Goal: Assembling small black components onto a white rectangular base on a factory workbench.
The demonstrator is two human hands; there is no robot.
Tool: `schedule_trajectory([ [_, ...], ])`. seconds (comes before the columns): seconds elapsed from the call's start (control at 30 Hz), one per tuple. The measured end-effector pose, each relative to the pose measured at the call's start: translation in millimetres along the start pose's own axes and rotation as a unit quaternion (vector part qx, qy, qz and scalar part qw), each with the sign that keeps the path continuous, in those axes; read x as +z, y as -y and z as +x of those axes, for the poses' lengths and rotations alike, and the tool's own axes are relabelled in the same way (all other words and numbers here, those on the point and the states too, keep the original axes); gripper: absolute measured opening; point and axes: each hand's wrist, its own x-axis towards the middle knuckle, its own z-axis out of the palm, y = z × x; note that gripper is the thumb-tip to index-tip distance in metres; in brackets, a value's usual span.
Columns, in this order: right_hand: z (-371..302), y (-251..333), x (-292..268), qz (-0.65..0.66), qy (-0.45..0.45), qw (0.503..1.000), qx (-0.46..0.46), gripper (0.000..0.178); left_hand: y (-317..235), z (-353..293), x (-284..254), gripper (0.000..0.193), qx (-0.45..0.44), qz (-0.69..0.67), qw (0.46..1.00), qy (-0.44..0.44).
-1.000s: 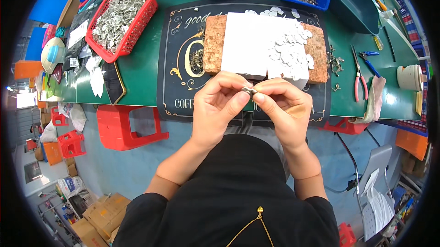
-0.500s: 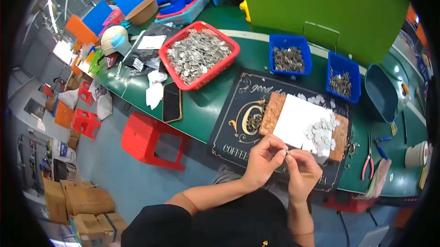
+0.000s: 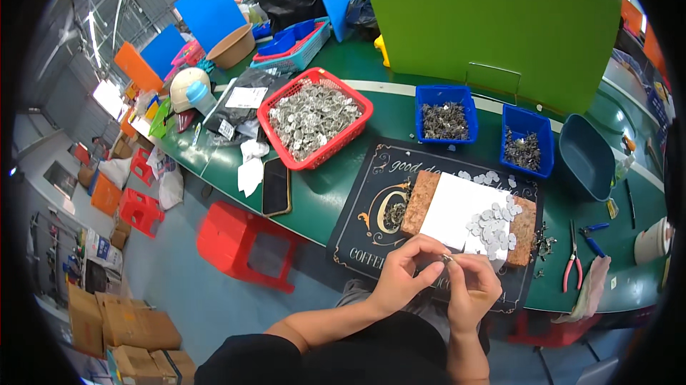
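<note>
Fingertips of both hands meet at a small metal piece (image 3: pixel 447 258), too small to name more exactly. My left hand (image 3: pixel 409 274) pinches it from one side, and my right hand (image 3: pixel 471 283) pinches it from the other. Just beyond them is a white block (image 3: pixel 449 208) with brown cork-like pieces (image 3: pixel 420 201) at its ends. Many flat grey discs (image 3: pixel 491 229) lie on the block's right part. To the left of the block sits a small heap of dark metal parts (image 3: pixel 394 215) on the black printed mat (image 3: pixel 357 231).
A red basket (image 3: pixel 334 151) full of silvery pieces stands at the back left, near a phone (image 3: pixel 276 186). Two blue bins, the left bin (image 3: pixel 446 138) and right bin (image 3: pixel 529 168), hold metal parts. Pink-handled pliers (image 3: pixel 572 263) and blue-handled cutters (image 3: pixel 593 238) lie at right.
The view has tilted up a little, so the table things sit lower in the picture. Both hands keep their pinch on the small metal piece, with slightly shifted fingers.
</note>
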Motion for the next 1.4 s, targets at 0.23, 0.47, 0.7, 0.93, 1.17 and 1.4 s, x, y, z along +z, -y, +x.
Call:
schedule_trajectory([
  [0.23,13,14,-27,-0.09,0.038,0.995,-0.036,0.011,-27,28,-1,0.01,-0.097,0.135,0.98,0.11],
  [0.47,32,23,-55,-0.102,0.134,0.986,0.002,0.01,-56,65,8,0.01,-0.038,0.369,0.878,0.302],
  [0.7,34,11,-62,-0.054,0.107,0.993,-0.004,0.014,-48,65,16,0.016,0.002,0.34,0.892,0.298],
  [0.93,13,9,-48,-0.057,0.035,0.995,-0.07,0.016,-18,26,23,0.018,-0.166,-0.003,0.973,0.16],
  [1.17,7,10,-30,-0.117,0.006,0.987,-0.114,0.015,-12,14,20,0.013,-0.173,-0.084,0.98,0.041],
  [1.4,12,14,-12,-0.099,0.043,0.986,-0.127,0.013,-18,14,-1,0.017,-0.057,-0.023,0.997,0.039],
])
